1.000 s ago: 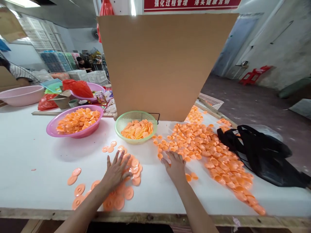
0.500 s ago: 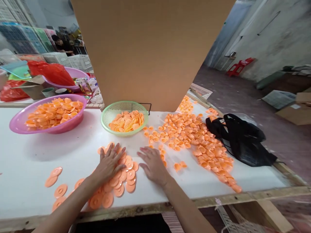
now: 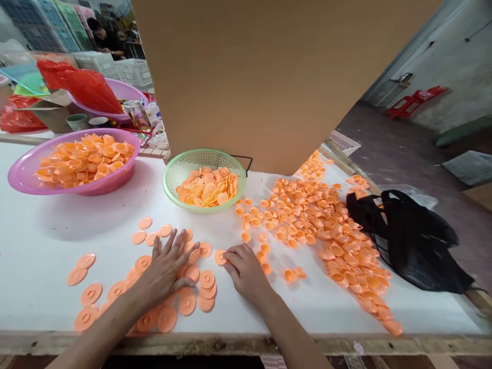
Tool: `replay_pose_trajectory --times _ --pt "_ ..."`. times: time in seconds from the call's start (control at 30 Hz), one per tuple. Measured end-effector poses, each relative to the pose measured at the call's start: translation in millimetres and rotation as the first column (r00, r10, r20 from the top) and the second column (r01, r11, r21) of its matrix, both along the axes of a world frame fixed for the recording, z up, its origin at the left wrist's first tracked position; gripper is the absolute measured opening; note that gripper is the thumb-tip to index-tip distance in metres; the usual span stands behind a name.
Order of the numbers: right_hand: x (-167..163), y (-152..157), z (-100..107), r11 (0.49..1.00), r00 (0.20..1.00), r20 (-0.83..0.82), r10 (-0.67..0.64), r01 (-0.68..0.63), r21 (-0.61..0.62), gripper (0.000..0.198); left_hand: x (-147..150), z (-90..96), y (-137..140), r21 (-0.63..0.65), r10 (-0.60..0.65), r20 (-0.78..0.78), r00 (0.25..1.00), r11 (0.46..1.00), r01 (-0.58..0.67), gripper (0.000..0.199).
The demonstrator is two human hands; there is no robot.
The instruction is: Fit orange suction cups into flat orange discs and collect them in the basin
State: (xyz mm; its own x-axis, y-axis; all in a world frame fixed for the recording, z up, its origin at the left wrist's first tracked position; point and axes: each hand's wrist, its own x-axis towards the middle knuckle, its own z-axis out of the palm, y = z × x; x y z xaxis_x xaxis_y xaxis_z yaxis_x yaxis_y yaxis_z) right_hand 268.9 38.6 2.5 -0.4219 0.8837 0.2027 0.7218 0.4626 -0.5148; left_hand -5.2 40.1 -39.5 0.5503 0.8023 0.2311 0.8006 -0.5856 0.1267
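Spread over several flat orange discs (image 3: 187, 301), my left hand (image 3: 169, 266) has its fingers apart and rests on the pile. Some discs under the palm are hidden. To its right, my right hand (image 3: 246, 271) has its fingers drawn together at the edge of one orange disc (image 3: 220, 257) on the white tabletop. Beyond both hands stands a green mesh basket (image 3: 166, 187) that holds more discs. Small orange cups (image 3: 292, 236) lie loose beside my right hand and form a big heap (image 3: 326, 220) farther right.
A pink basin (image 3: 23, 177) full of orange cups stands at the back left. Behind the basket rises a tall cardboard box (image 3: 261, 87). A black bag (image 3: 415, 241) lies at the right table edge. Farther back left, a person (image 3: 105, 38) is beside crates.
My left hand has moved slightly left and some discs now lie spread farther out at the back. My right fingers have closed at a single disc. The view has shifted.
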Motion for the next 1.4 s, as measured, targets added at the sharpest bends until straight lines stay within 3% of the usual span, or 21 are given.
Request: replay_pose_trajectory --times 0.07,0.13,0.23,0.33,0.53,0.7,0.83,1.0,1.07,1.17,1.27,1.33,1.4 --pt "0 -1 -1 1.0 1.0 -0.027 -0.006 0.006 -0.01 0.016 -5 2.2 0 -0.031 -0.013 0.057 0.998 0.999 0.014 0.079" --pt "0 -1 -2 1.0 0.997 -0.067 -0.023 0.022 -0.008 0.016 -10 5.5 -1 -0.053 0.0 0.173 0.985 0.999 0.009 0.058" --pt "-1 0 -3 0.998 0.988 -0.144 -0.06 0.062 0.007 0.018 -10 10.8 2 -0.055 0.112 0.389 0.914 0.994 -0.098 0.031" --pt "-1 0 -3 0.997 0.977 -0.197 -0.079 0.08 0.001 0.02 -1 15.7 14 -0.102 0.214 0.428 0.878 0.977 -0.188 0.015" --pt "-9 -9 9 1.0 0.979 -0.204 -0.03 0.031 0.002 0.026 15 20.0 30 -0.27 0.295 0.366 0.882 0.941 -0.203 0.019" --pt "-38 -13 13 0.99 0.985 0.092 0.144 -0.142 -0.022 0.033 12 13.2 29 -0.324 0.371 0.416 0.83 0.914 -0.245 0.023" --pt "-44 -10 6 0.999 0.978 0.207 0.023 -0.016 -0.038 0.034 11 15.1 27 -0.399 0.418 0.462 0.782 0.886 -0.237 0.015" --pt "-48 2 7 0.995 0.992 0.093 -0.087 0.09 -0.031 0.026 14 21.6 24 -0.509 0.518 0.468 0.716 0.82 -0.261 0.002" --pt "-62 14 10 0.996 0.993 0.076 -0.088 0.089 -0.009 0.03 11 20.6 22 -0.437 0.462 0.502 0.731 0.865 -0.247 0.007" --pt "-90 38 11 0.998 0.985 0.157 -0.068 0.068 0.008 0.031 2 18.4 19 -0.211 0.222 0.475 0.852 0.968 -0.134 0.02" --pt "-108 59 10 0.999 0.978 0.208 -0.029 0.037 -0.034 0.02 -13 20.1 19 -0.15 0.069 0.427 0.901 0.989 -0.005 0.022" --pt "-110 67 10 0.998 0.991 0.129 -0.026 0.034 -0.056 0.016 -26 22.0 24 -0.14 0.072 0.448 0.891 0.99 -0.009 0.019" --pt "-105 71 9 0.999 0.998 0.042 -0.036 0.037 -0.024 0.016 -39 22.3 34 -0.12 0.182 0.442 0.879 0.982 -0.143 0.015"
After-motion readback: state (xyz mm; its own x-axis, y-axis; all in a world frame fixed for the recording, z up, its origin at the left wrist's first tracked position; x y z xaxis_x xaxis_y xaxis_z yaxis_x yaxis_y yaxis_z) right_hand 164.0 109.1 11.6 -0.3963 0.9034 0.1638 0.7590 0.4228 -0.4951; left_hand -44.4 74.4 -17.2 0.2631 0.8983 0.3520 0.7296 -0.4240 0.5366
